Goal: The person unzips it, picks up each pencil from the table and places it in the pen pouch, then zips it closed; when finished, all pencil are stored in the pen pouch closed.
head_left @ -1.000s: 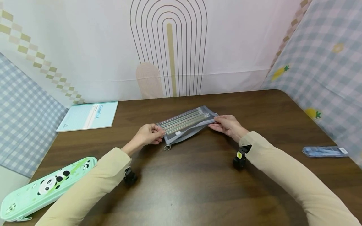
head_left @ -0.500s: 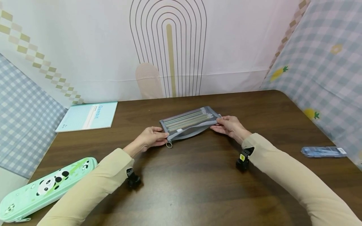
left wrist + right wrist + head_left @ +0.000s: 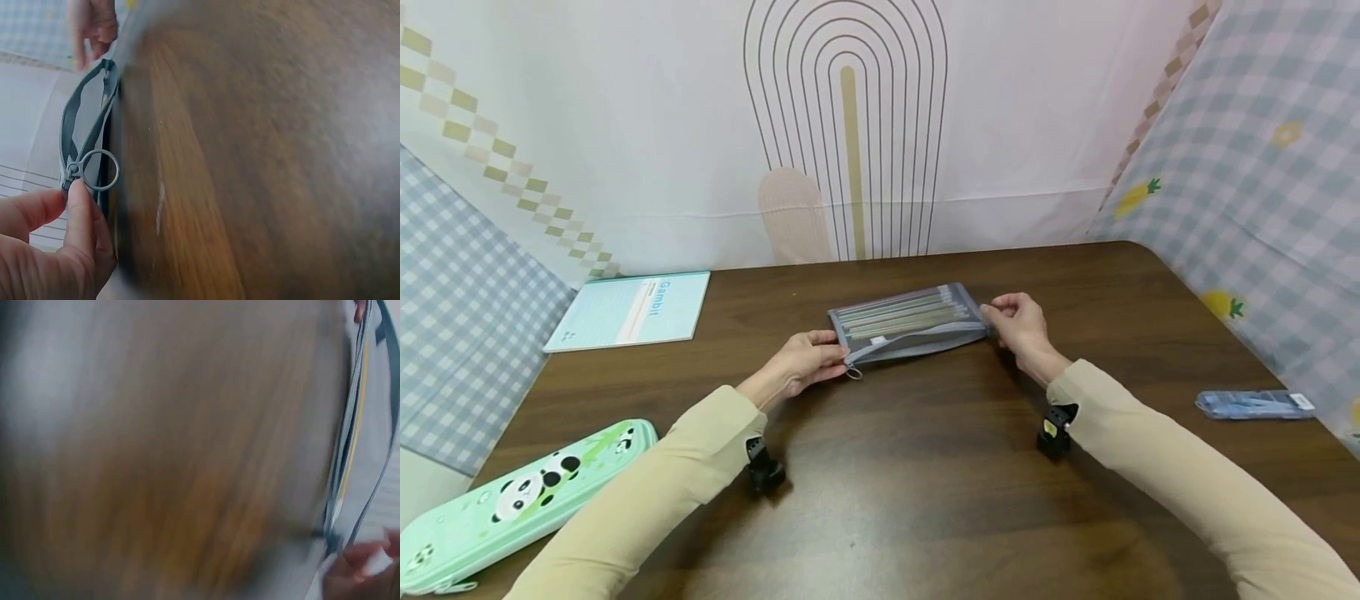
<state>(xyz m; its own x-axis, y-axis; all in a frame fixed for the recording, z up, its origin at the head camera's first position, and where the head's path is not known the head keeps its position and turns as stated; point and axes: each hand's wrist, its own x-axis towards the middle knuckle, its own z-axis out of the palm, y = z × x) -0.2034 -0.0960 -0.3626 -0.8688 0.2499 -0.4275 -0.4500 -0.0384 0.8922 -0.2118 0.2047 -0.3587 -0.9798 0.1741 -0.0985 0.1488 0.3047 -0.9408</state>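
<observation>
A grey see-through zip pouch [image 3: 917, 321] lies in the middle of the table, its long near edge gaping, with several slim pens or pencils showing through it. My left hand [image 3: 808, 360] pinches its near left corner between thumb and finger. Beside those fingers hangs the zipper's ring pull [image 3: 100, 170]. My right hand [image 3: 1018, 329] is at the pouch's right end, fingertips right at the corner. In the blurred right wrist view its fingers [image 3: 356, 562] are close beside the end tab [image 3: 332, 540]; I cannot tell whether they grip it.
A mint-green panda pencil case [image 3: 535, 496] lies at the left front, partly behind the left sleeve. A light-blue notebook [image 3: 628, 310] is at the back left. A clear bluish packet [image 3: 1255, 404] lies at the right of the brown table [image 3: 880, 467]. Patterned cloth [image 3: 1015, 108] hangs behind.
The pouch has shifted slightly right, and its right end lies lower. My left hand has moved right to the zipper corner; my right hand has shifted from the near edge to the right end.
</observation>
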